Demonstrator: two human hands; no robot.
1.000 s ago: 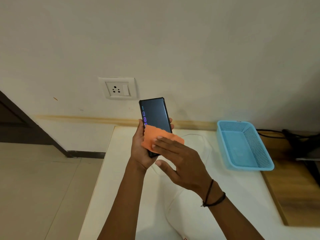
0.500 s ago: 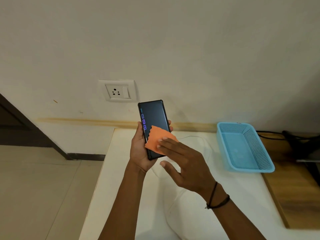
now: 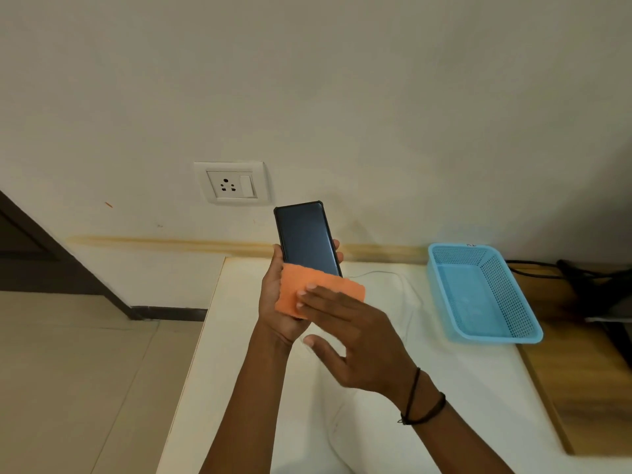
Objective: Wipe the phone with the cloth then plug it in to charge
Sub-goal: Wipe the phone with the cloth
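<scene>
A black phone (image 3: 304, 236) in a dark case stands upright in my left hand (image 3: 273, 302), screen dark and facing me. My right hand (image 3: 352, 333) presses an orange cloth (image 3: 307, 290) flat against the lower part of the screen with its fingertips. The cloth hides the phone's bottom end. A thin white cable (image 3: 407, 295) lies on the white table (image 3: 461, 388) behind my hands. A white wall socket (image 3: 231, 183) with a switch sits on the wall just up and left of the phone.
A light blue plastic basket (image 3: 478, 292) stands on the table at the right. Past it is a wooden surface (image 3: 588, 388) with black cables (image 3: 547, 268). The table's left edge drops to a tiled floor (image 3: 68, 371).
The cloth under my right hand has slid down and spread wide across the phone's lower screen. The lit figures on the screen's left edge have gone dark.
</scene>
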